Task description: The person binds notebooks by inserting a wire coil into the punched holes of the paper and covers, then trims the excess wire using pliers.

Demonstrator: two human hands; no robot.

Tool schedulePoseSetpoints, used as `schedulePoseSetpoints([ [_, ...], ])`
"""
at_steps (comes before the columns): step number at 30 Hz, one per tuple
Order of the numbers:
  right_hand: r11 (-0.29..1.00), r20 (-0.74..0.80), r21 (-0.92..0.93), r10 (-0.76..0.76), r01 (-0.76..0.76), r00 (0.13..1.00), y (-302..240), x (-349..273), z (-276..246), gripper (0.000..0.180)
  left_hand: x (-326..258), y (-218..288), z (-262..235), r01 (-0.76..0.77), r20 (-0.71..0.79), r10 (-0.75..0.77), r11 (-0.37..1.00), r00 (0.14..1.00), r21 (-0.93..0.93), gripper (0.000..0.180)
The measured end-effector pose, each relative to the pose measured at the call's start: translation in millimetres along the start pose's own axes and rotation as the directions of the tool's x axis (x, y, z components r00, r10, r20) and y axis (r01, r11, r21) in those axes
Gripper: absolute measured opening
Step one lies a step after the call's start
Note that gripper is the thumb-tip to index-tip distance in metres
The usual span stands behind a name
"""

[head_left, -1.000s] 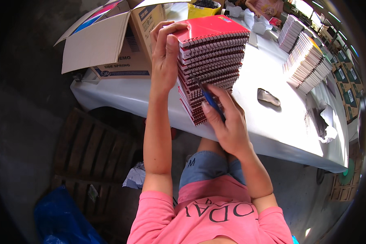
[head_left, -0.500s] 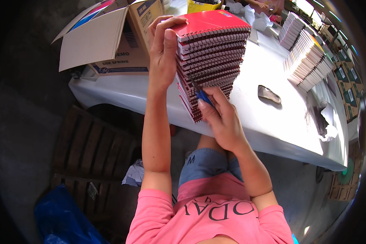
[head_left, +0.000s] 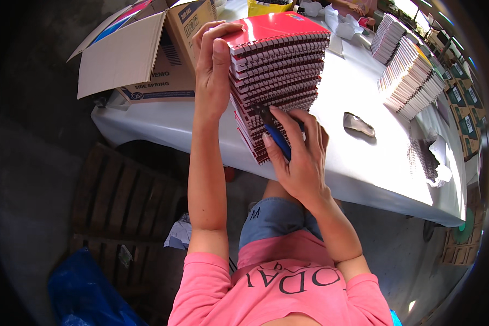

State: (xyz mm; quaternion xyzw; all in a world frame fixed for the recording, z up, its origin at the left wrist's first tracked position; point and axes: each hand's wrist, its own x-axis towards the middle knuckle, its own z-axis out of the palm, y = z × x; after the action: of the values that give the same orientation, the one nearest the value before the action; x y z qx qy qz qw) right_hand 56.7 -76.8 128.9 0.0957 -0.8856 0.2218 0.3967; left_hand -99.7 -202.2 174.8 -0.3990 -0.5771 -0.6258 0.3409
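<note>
A tall stack of red-covered spiral notebooks (head_left: 282, 70) stands at the near edge of the table, its dark coil bindings facing me. My left hand (head_left: 214, 60) is closed around the stack's upper left corner, the fingers over the top cover and the thumb against the side. In my right hand (head_left: 304, 149) is a pair of pliers (head_left: 277, 138) with blue handles and dark jaws. The jaws are at the coils on the left part of the stack, below the middle. Whether they grip a wire end cannot be made out.
An open cardboard box (head_left: 174, 60) stands left of the stack on the white-covered table (head_left: 337, 168). To the right lies a small dark object (head_left: 358, 126). Further right are more notebook stacks (head_left: 413, 79) and crumpled white wrapping with dark coils (head_left: 437, 160). Another person's hand (head_left: 358, 10) shows at the far side.
My right hand has shifted its hold, its fingers more spread and more of the blue handles showing. The notebook stack and my left hand appear slightly further left.
</note>
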Motion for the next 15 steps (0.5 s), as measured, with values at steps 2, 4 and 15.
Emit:
schedulePoseSetpoints([
  [2, 1.000, -0.007, -0.013, -0.018, 0.018, 1.000, -2.4, 0.9, -1.3, 0.043, 1.0, -8.9, -3.3, -0.070, 0.005, 0.069, 0.997, 0.998, 0.029, 0.045],
  [4, 1.000, -0.006, -0.019, -0.021, 0.021, 1.000, -1.4, 0.6, -2.5, 0.041, 0.1, -10.9, -0.7, -0.082, -0.002, 0.082, 0.996, 0.997, 0.033, 0.046],
  [15, 1.000, 0.014, 0.027, -0.016, 0.016, 1.000, 2.0, -1.0, 7.9, 0.045, -1.5, 5.5, -1.0, 0.090, 0.035, -0.091, 0.996, 0.995, 0.025, 0.054],
])
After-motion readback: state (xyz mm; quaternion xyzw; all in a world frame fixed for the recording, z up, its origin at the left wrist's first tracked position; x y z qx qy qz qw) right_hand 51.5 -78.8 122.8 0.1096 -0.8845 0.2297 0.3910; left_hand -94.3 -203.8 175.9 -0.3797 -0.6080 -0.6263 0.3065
